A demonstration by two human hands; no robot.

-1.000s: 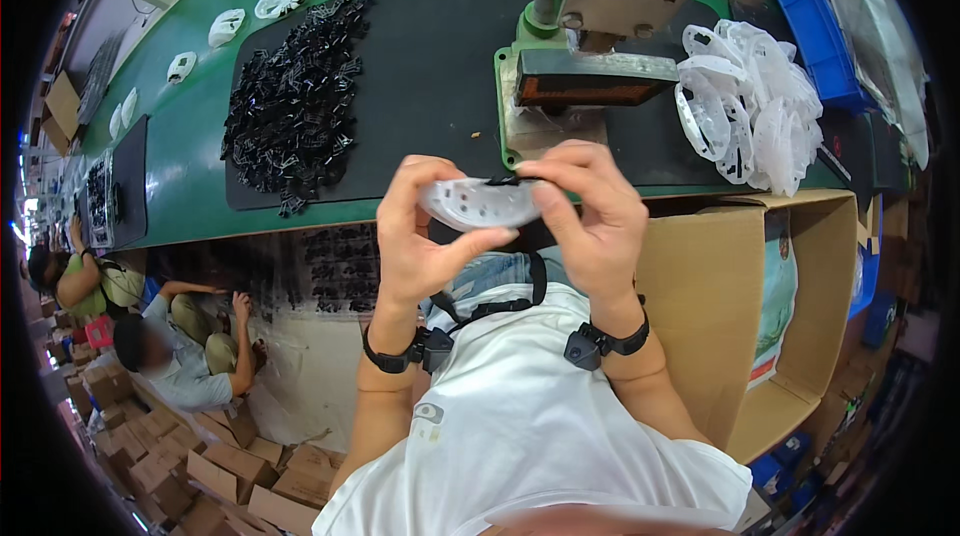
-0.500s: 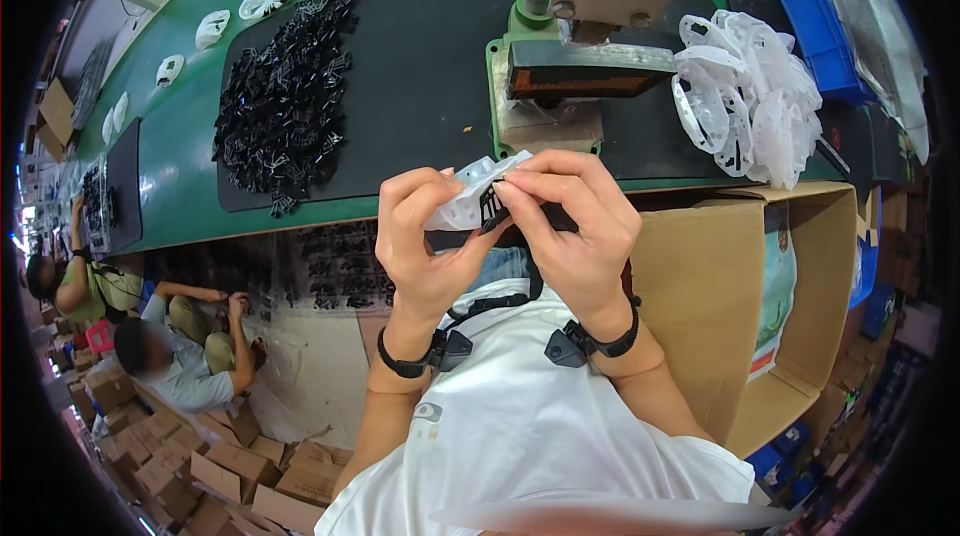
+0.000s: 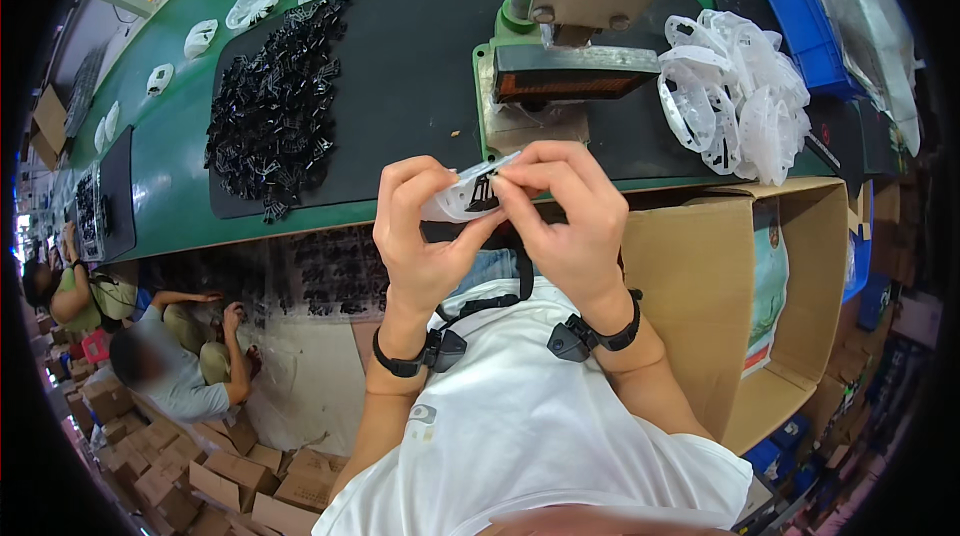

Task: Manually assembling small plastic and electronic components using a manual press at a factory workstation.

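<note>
Left hand [image 3: 425, 236]: raised before the chest, grip closed on the left end of the white plastic part [image 3: 462, 198], thumb under it, fingertips curled over its top edge.
Right hand [image 3: 570, 221]: grip closed on the right end of the same part, thumb and forefinger pinching at the small black clip [image 3: 484, 194].
White plastic part: thin, pale, slightly curved piece, held in the air between both hands, tilted up to the right, just in front of the near edge of the table [image 3: 180, 176].
Small black clip: dark piece seated against the middle of the white part, partly hidden by the right fingers; exact shape unclear.
Wrists: a black band with a small black device on each, left [image 3: 430, 351] and right [image 3: 580, 334].
Table: green surface with a black mat [image 3: 400, 66] laid across it.
Heap of black clips [image 3: 275, 116]: spread on the left part of the mat, well apart from the hands.
Pile of white plastic frames [image 3: 735, 91]: on the right of the mat, beside the press.
Press machine [image 3: 580, 26]: green and grey, standing on the table straight beyond the hands, flat metal plate at its base.
Single white parts [image 3: 255, 4]: lying in a row along the far green strip.
Cardboard box [image 3: 770, 296]: open, to the right of the person, below the table edge.
Blue crate [image 3: 800, 6]: far right, behind the white pile.
Other people [image 3: 170, 356]: seated on the floor lower left, among small cardboard boxes [image 3: 180, 476].
</note>
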